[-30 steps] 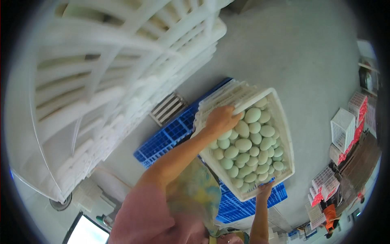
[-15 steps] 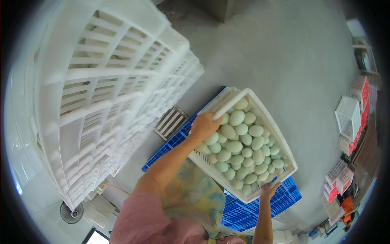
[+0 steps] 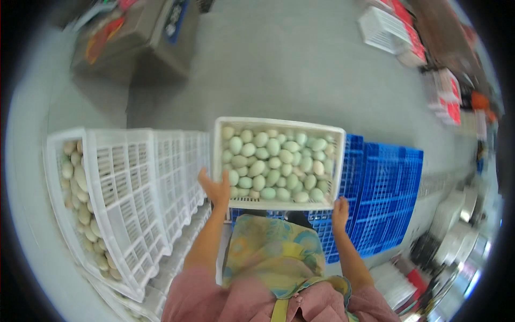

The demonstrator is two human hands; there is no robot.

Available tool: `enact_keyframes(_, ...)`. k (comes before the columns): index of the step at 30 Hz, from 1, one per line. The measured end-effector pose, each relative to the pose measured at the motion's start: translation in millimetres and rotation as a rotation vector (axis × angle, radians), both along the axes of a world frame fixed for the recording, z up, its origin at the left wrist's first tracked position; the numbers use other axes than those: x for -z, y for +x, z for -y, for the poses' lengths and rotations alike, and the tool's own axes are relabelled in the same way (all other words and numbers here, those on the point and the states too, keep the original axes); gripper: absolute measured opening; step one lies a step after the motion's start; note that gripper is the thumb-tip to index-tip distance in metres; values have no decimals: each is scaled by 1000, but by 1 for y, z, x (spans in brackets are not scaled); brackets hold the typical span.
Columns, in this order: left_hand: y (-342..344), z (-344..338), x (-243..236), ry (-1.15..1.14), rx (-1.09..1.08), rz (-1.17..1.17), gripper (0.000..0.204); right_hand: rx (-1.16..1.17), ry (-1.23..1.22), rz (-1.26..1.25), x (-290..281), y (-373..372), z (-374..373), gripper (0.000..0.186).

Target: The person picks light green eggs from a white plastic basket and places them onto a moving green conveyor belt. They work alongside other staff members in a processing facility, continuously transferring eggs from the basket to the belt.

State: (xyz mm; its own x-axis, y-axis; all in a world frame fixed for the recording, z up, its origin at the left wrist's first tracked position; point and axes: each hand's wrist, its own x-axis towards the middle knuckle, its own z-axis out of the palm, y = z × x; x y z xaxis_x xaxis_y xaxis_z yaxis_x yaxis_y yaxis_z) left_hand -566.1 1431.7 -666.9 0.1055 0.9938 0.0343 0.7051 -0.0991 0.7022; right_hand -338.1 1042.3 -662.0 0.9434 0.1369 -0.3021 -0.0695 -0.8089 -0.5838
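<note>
A white plastic crate (image 3: 279, 205) full of pale green eggs (image 3: 273, 163) is held in front of my body, its long side running left to right. My left hand (image 3: 216, 188) grips its left end, the fingers partly hidden behind the wall. At the near right corner, my right hand (image 3: 340, 214) supports the crate, with the fingertips out of sight beneath it. Close by on the left stands a stack of white slatted crates (image 3: 153, 190); the top one has more eggs (image 3: 80, 193) in it.
Blue plastic pallets (image 3: 389, 198) lie to the right and partly under the held crate. A grey boxy cabinet (image 3: 166, 48) stands at the far left on the grey floor. White baskets (image 3: 378, 32) and red-and-white boxes (image 3: 448, 96) line the far right.
My view has turned toward the left. The egg crate, slanted before, is now squarely across my front and beside the white stack. Both hands still hold it.
</note>
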Motion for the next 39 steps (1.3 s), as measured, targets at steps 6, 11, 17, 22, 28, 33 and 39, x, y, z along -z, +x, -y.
enact_keyframes(6, -46, 124, -58, -229, 551, -283, 66, -93, -210, -698, -70, -161, 132, 40)
enact_keyframes(11, -114, 213, -47, -451, 1209, -612, 47, -72, -20, -540, -86, -197, 188, 33)
enact_keyframes(17, -60, 261, -75, -546, 1215, -642, 41, 428, 320, -379, -109, -203, 262, 40)
enact_keyframes(22, 13, 336, -109, -445, 1437, -732, 41, 1121, 673, -298, -70, -316, 377, 33)
enact_keyframes(28, 104, 477, -105, -342, 1746, -642, 34, 1299, 153, -462, -6, -582, 456, 33)
enact_keyframes(33, 154, 555, -94, -274, 1892, -562, 51, 1868, 339, -563, -135, -532, 416, 37)
enact_keyframes(39, 228, 622, -7, -153, 2041, -1075, 70, 1728, 491, -286, 63, -562, 374, 38)
